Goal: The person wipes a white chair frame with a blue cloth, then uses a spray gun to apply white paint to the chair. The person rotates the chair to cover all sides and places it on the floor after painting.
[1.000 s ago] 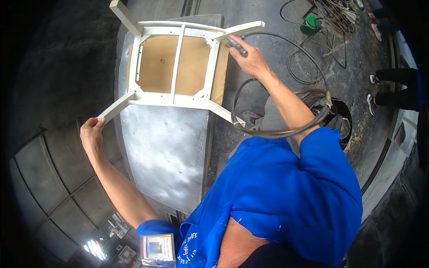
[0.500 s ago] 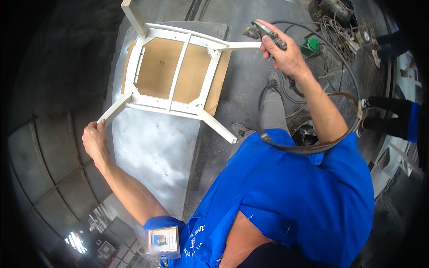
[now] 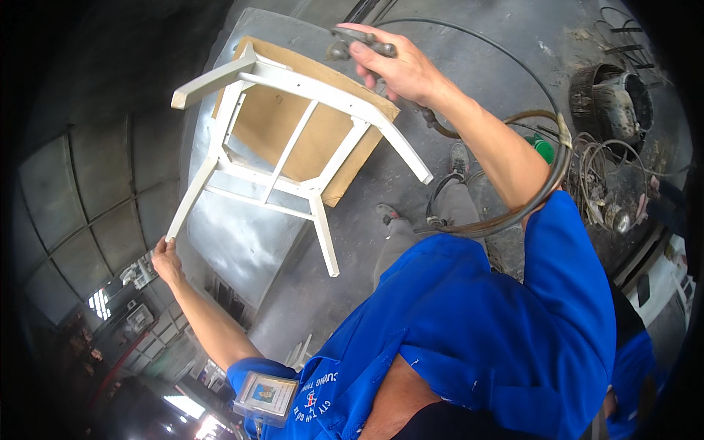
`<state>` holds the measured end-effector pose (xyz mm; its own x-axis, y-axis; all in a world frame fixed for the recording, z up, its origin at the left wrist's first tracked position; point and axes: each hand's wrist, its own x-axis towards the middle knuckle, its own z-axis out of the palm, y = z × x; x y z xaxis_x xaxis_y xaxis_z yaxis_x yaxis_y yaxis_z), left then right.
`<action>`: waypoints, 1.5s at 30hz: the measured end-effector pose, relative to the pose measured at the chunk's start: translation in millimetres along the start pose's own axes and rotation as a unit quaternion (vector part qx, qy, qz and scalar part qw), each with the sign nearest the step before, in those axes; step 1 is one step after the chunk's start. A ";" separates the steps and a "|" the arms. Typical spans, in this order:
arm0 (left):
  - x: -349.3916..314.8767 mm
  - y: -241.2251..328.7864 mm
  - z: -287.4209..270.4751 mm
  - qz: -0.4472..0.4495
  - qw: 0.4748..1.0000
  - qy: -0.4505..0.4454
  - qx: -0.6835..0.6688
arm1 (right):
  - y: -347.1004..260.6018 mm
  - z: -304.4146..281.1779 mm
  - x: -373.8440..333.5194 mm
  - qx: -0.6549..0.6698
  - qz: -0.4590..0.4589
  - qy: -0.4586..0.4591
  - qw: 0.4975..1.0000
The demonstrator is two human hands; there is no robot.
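A white wooden chair frame (image 3: pixel 319 95) with several legs is tilted over a brown board (image 3: pixel 341 187), which lies on a grey metal-topped table (image 3: pixel 242 253). My left hand (image 3: pixel 167 260) pinches the end of the leg nearest to it. In my right hand (image 3: pixel 407 70) is a spray gun (image 3: pixel 359 45), held above the far rail of the frame. Its hose (image 3: pixel 546 88) loops back past my right forearm. The fingers on the gun's far side are partly hidden.
Coiled hoses (image 3: pixel 587 165) and a dark, paint-crusted drum (image 3: pixel 612 103) are on the floor at right, near a green container (image 3: pixel 541 149). Beyond my right elbow, another person's blue clothing (image 3: pixel 634 374) shows. A panelled wall (image 3: pixel 88 191) rises at left.
The chair frame has tilted and turned, its legs now pointing more toward me. My left hand has moved lower with the leg. My right hand has moved left with the spray gun.
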<state>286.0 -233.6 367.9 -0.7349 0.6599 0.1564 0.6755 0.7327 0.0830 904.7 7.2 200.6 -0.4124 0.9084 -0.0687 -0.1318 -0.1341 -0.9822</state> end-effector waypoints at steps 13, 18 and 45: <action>10.2 -37.8 -3.6 -0.091 0.988 -0.032 -0.124 | 28.2 -79.1 23.0 -0.057 0.155 -0.123 0.979; 9.5 -41.0 -4.9 -0.046 0.995 -0.032 -0.083 | 29.0 -80.8 19.1 -0.099 0.185 -0.130 0.969; 7.5 -29.1 -11.6 -0.093 0.987 -0.086 -0.102 | 27.3 -73.9 3.1 -0.207 0.183 -0.153 0.949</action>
<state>261.5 -251.9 378.0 -0.8347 0.5486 -0.0485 0.5130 0.8064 0.2942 966.4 35.6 160.6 -0.6135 0.6643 -0.4269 0.4102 -0.1938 -0.8911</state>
